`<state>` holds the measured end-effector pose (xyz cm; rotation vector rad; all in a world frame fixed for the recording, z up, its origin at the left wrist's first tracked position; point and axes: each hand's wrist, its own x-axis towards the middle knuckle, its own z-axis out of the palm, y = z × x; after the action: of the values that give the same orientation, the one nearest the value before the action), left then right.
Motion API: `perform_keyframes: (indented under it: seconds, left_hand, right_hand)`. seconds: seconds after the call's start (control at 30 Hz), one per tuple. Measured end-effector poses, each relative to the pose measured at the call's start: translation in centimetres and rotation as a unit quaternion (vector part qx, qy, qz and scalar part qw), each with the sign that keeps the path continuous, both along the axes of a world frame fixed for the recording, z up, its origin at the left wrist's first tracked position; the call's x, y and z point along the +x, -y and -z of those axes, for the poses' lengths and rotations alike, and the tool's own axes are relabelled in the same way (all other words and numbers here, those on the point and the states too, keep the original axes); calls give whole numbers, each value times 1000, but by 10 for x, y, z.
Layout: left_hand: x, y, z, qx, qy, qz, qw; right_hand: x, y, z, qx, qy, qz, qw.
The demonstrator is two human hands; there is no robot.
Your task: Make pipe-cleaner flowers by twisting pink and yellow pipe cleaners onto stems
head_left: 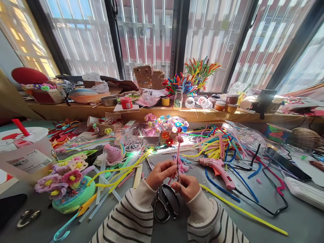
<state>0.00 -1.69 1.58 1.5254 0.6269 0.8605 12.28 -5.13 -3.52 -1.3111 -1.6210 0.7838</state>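
Observation:
My left hand (163, 173) is closed in a pinch around a thin pink pipe-cleaner stem (178, 152), which stands upright and has a small fuzzy pink head at its top. Just below and to the right, my right hand (187, 186) is closed at the lower part of the same stem, where a thin dark strand also shows. My fingers partly hide that lower end. Beneath both hands lies a pair of black-handled scissors (162, 206) on the grey table, its middle covered by my left hand.
A pink glue gun (222, 172) with a black cord lies to the right, near a yellow pipe cleaner (245, 207). Several loose pipe cleaners (215, 145) are heaped behind it. To the left are a flower-topped green pot (76, 199) and a drink cup (27, 158).

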Motion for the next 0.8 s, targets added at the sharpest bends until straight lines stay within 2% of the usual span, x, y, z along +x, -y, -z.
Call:
perform_keyframes:
  seconds: [0.17, 0.4, 0.7, 0.8]
  left_hand:
    - [0, -2, 2, -4, 15, -17, 1000]
    - [-1, 0, 0, -18, 4, 8, 1000]
    - [-3, -2, 2, -16, 10, 14, 1000]
    - [-2, -1, 0, -25, 9, 19, 999]
  right_hand:
    - [-1, -1, 2, 2, 2, 23, 1000]
    - [-1, 2, 0, 2, -20, -36, 999]
    - [0, 2, -4, 3, 23, 16, 1000]
    - [1, 2, -3, 0, -5, -16, 1000]
